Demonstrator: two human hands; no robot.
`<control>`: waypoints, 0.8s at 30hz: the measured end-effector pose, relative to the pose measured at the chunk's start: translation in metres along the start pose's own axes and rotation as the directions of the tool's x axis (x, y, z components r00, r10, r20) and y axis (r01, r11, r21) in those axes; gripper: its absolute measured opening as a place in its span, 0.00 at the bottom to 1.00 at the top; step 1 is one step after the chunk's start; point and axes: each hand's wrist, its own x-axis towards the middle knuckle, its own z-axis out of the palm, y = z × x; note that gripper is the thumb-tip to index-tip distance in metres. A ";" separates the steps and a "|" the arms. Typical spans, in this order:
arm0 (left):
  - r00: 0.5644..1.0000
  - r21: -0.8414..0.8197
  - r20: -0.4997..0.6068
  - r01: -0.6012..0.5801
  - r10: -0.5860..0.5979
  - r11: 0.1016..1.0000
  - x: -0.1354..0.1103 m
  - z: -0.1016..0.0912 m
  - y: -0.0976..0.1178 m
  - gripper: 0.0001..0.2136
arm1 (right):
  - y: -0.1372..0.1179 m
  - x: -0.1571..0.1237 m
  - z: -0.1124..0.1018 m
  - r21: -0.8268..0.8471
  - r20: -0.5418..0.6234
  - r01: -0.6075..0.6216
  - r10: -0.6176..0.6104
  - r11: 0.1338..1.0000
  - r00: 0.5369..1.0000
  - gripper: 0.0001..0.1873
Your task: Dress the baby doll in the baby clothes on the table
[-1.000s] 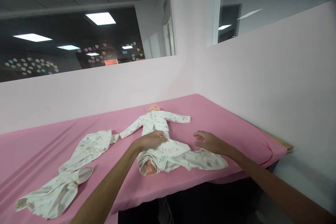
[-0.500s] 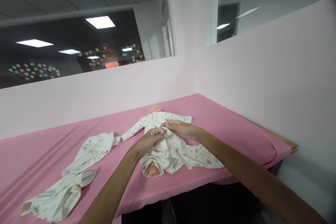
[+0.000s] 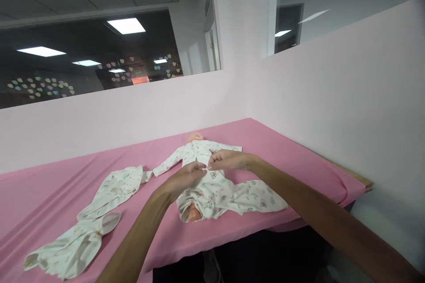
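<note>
A baby doll (image 3: 195, 137) lies on its back, dressed in a white printed baby romper (image 3: 226, 188) with long sleeves. Its head is at the far side, and a bare foot (image 3: 194, 213) shows in the cuff of one leg. The other trouser leg spreads flat to the right. Over the doll's middle, my left hand (image 3: 187, 179) pinches the romper's front with thumb and forefinger. Facing it, my right hand (image 3: 229, 160) pinches the cloth too, fingertips almost touching the left ones. What exactly lies between the fingertips is too small to make out.
Pink cloth (image 3: 159, 234) covers the table, wrinkled at the left. A second printed baby garment (image 3: 116, 190) lies left of the doll, with another white printed piece (image 3: 71, 247) nearer the front edge. White walls (image 3: 332, 88) with windows close off the back and right.
My right hand has come down slightly, its fingers curling from stretched out into a pinch. The left hand stays at the romper's front, and the right trouser leg lies a little flatter.
</note>
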 end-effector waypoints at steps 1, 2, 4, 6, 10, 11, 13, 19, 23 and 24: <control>0.999 0.043 0.039 -0.002 0.000 0.999 -0.001 -0.002 0.001 0.17 | 0.000 0.000 0.000 -0.022 -0.003 0.011 -0.011 1.000 1.000 0.12; 0.997 0.072 0.075 -0.009 0.003 0.997 -0.001 -0.004 0.001 0.15 | 0.000 0.001 0.000 -0.048 -0.005 0.020 -0.020 0.999 1.000 0.12; 0.995 0.074 0.098 -0.021 0.014 0.997 0.000 -0.007 0.001 0.14 | 0.001 0.001 0.001 -0.110 -0.012 0.026 -0.028 0.994 1.000 0.10; 0.998 0.006 0.058 -0.032 0.031 0.999 0.002 -0.009 -0.001 0.14 | 0.003 0.002 0.003 -0.189 -0.052 0.027 -0.037 0.982 0.998 0.08; 0.995 -0.181 -0.046 -0.100 0.093 0.978 0.010 -0.007 -0.007 0.20 | 0.007 0.005 0.013 -0.355 -0.206 0.043 -0.123 0.934 0.971 0.09; 0.992 -0.206 -0.056 -0.125 0.116 0.971 0.011 -0.006 -0.008 0.20 | 0.007 0.006 0.017 -0.381 -0.240 0.052 -0.153 0.923 0.959 0.09; 0.986 -0.214 -0.052 -0.163 0.155 0.963 0.012 -0.004 -0.008 0.19 | 0.008 0.008 0.024 -0.387 -0.281 0.080 -0.200 0.919 0.939 0.11; 0.965 -0.062 -0.120 -0.240 0.231 0.969 0.003 -0.001 0.001 0.11 | 0.002 0.005 0.032 0.066 -0.234 0.156 -0.137 0.986 0.963 0.12; 0.948 -0.025 -0.133 -0.294 0.288 0.956 0.000 -0.001 -0.001 0.10 | 0.002 0.004 0.026 0.378 -0.120 0.169 -0.133 0.910 0.984 0.16; 0.947 -0.028 -0.129 -0.300 0.294 0.954 0.000 -0.001 -0.002 0.09 | 0.003 0.005 0.025 0.415 -0.126 0.176 -0.135 0.893 0.983 0.15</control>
